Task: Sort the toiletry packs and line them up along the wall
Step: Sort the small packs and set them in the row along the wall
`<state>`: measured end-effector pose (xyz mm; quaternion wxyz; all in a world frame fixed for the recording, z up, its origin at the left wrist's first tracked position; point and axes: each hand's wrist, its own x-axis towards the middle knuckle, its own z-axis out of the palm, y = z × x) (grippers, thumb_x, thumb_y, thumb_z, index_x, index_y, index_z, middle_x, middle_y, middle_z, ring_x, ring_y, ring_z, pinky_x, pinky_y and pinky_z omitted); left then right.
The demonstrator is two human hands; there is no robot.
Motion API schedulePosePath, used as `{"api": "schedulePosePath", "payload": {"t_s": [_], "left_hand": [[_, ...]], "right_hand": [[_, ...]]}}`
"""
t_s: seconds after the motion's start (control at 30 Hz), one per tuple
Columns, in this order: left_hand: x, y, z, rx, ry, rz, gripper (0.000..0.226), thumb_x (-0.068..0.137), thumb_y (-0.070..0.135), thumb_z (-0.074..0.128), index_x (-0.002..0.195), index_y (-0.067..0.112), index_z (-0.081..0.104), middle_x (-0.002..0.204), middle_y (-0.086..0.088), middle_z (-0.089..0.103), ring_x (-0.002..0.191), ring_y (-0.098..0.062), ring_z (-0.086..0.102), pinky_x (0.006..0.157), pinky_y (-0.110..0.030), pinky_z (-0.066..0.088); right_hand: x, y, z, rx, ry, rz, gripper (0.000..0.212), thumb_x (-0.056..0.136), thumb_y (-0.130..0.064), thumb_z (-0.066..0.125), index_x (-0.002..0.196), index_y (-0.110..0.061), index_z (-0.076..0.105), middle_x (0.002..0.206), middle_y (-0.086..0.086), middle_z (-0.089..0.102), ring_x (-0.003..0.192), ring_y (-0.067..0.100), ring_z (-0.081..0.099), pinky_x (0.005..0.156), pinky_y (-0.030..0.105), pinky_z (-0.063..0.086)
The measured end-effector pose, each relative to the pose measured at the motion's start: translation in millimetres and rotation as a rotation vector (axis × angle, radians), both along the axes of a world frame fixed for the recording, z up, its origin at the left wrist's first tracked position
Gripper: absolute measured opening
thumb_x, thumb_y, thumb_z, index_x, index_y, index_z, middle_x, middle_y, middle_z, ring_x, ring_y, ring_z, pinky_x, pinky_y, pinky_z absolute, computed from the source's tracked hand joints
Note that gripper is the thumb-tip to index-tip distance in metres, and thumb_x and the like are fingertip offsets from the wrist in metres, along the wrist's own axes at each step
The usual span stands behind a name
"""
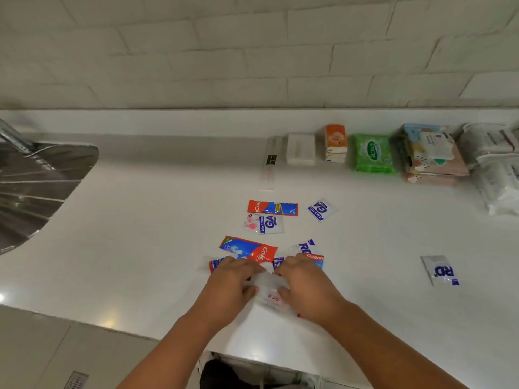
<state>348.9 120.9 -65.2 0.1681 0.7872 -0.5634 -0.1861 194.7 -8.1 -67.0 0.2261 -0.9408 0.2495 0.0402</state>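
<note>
Edges: the white surface (140, 234) has a near edge that slants from the left down toward the person's forearms. Its far edge meets the tiled wall (252, 51). Floor (42, 346) with a drain grate (75, 380) shows below the near-left edge.
Open room: bare surface runs from the sachets left to the sink, and along the wall left of the row.
Hands: the left hand (233, 279) and right hand (303, 279) sit side by side close to the near edge. Their fingers are curled, and together they grip one clear pack (266, 280) with red print, one hand at each end.
Loose sachets: just beyond the knuckles lie a Colgate sachet (247, 248), an RD sachet (304, 247) and a second Colgate sachet (316, 258), the last partly under the right hand. A blue sachet (216, 263) peeks out by the left hand. Farther out, a third Colgate sachet (272, 207) touches a GA sachet (264, 223). Another GA sachet (321, 209) sits apart to their right, and a lone RD sachet (440, 270) lies well to the right.
Row along wall, left to right: long clear pack (270, 161), white pack (300, 148), orange tissue pack (335, 143), green wipes pack (373, 154), patterned wipes stack (432, 155), white bundles (497, 169) at the right frame edge.
In the way: the scattered sachets lie between the hands and the row.
Sink: the steel sink (36, 186) is set into the surface at far left and its ridged floor shows. A faucet (14, 138) stands over its far side.
</note>
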Motion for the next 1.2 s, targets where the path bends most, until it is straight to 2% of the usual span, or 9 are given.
{"api": "schedulePosePath", "payload": {"t_s": [0.13, 0.33, 0.57, 0.7, 0.87, 0.93, 1.03, 1.1, 1.2], "left_hand": [[-8.9, -1.6, -2.6, -0.065, -0.137, 0.011, 0.046, 0.075, 0.017, 0.078, 0.118, 0.031, 0.069, 0.114, 0.012, 0.07, 0.097, -0.021, 0.056, 0.083, -0.036, 0.049], [-7.6, -6.4, 6.8, -0.193, -0.191, 0.014, 0.027, 0.079, 0.023, 0.071, 0.105, 0.032, 0.074, 0.091, 0.01, 0.073, 0.085, -0.02, 0.06, 0.071, -0.032, 0.045], [0.4, -12.2, 42.1, -0.34, -0.004, 0.045, 0.025, 0.086, 0.02, 0.074, 0.108, 0.031, 0.073, 0.095, 0.023, 0.066, 0.086, 0.001, 0.044, 0.078, -0.007, 0.034], [13.1, -16.5, 56.6, -0.276, 0.023, 0.035, 0.03, 0.088, 0.038, 0.071, 0.118, 0.039, 0.067, 0.088, 0.029, 0.061, 0.089, -0.006, 0.045, 0.082, -0.029, 0.041], [59.2, -12.7, 66.4, -0.074, 0.162, 0.048, 0.031, 0.091, 0.055, 0.059, 0.121, 0.049, 0.06, 0.093, 0.029, 0.054, 0.106, 0.006, 0.038, 0.094, -0.031, 0.035], [84.8, -10.6, 69.9, -0.074, 0.312, 0.068, 0.02, 0.091, 0.055, 0.058, 0.11, 0.051, 0.062, 0.094, 0.019, 0.064, 0.101, 0.0, 0.052, 0.083, -0.026, 0.044], [114.2, -10.3, 77.6, -0.136, 0.529, 0.108, 0.022, 0.085, 0.048, 0.065, 0.1, 0.032, 0.07, 0.089, 0.02, 0.07, 0.083, 0.003, 0.061, 0.068, -0.012, 0.044], [132.7, -11.7, 82.3, -0.154, 0.583, 0.119, 0.018, 0.085, 0.039, 0.072, 0.096, 0.025, 0.072, 0.089, 0.016, 0.072, 0.079, 0.002, 0.061, 0.067, -0.011, 0.044], [157.0, -14.4, 85.8, -0.151, 0.636, 0.117, 0.01, 0.083, 0.029, 0.079, 0.091, 0.026, 0.074, 0.09, 0.014, 0.072, 0.079, 0.002, 0.062, 0.069, -0.01, 0.044]], "right_hand": [[0.3, -1.4, -0.6, 0.021, -0.008, 0.011, 0.024, 0.091, -0.019, 0.056, 0.113, -0.017, 0.065, 0.113, 0.005, 0.06, 0.111, 0.024, 0.051, 0.09, 0.033, 0.043], [-0.2, -9.8, 22.6, 0.132, -0.109, -0.05, 0.02, 0.097, -0.019, 0.053, 0.114, -0.018, 0.064, 0.11, 0.002, 0.055, 0.097, 0.022, 0.058, 0.081, 0.034, 0.048], [-0.7, -15.7, 71.5, 0.25, -0.261, -0.217, 0.026, 0.098, -0.044, 0.05, 0.097, -0.023, 0.065, 0.083, -0.006, 0.065, 0.074, 0.01, 0.058, 0.064, 0.023, 0.044], [10.3, -17.8, 97.4, 0.271, -0.37, -0.288, 0.009, 0.096, -0.034, 0.057, 0.09, -0.032, 0.063, 0.074, -0.009, 0.061, 0.064, 0.003, 0.054, 0.058, 0.013, 0.041], [22.7, -25.2, 121.6, 0.32, -0.434, -0.385, 0.01, 0.098, -0.031, 0.054, 0.09, -0.03, 0.06, 0.071, -0.004, 0.063, 0.065, 0.014, 0.059, 0.06, 0.032, 0.049], [30.7, -27.5, 125.2, 0.384, -0.467, -0.433, 0.012, 0.099, -0.029, 0.054, 0.09, -0.031, 0.061, 0.071, -0.002, 0.066, 0.063, 0.014, 0.061, 0.059, 0.036, 0.052], [43.0, -24.6, 120.7, 0.48, -0.474, -0.494, 0.01, 0.098, -0.028, 0.055, 0.09, -0.029, 0.061, 0.07, 0.002, 0.07, 0.068, 0.038, 0.062, 0.063, 0.053, 0.054], [54.6, -18.4, 115.8, 0.555, -0.49, -0.538, 0.006, 0.096, -0.025, 0.06, 0.09, -0.025, 0.061, 0.072, 0.004, 0.071, 0.069, 0.043, 0.061, 0.065, 0.055, 0.054], [76.2, -8.2, 110.5, 0.721, -0.591, -0.658, 0.011, 0.09, -0.017, 0.069, 0.098, -0.016, 0.062, 0.08, 0.011, 0.072, 0.069, 0.028, 0.068, 0.068, 0.045, 0.059]]}}
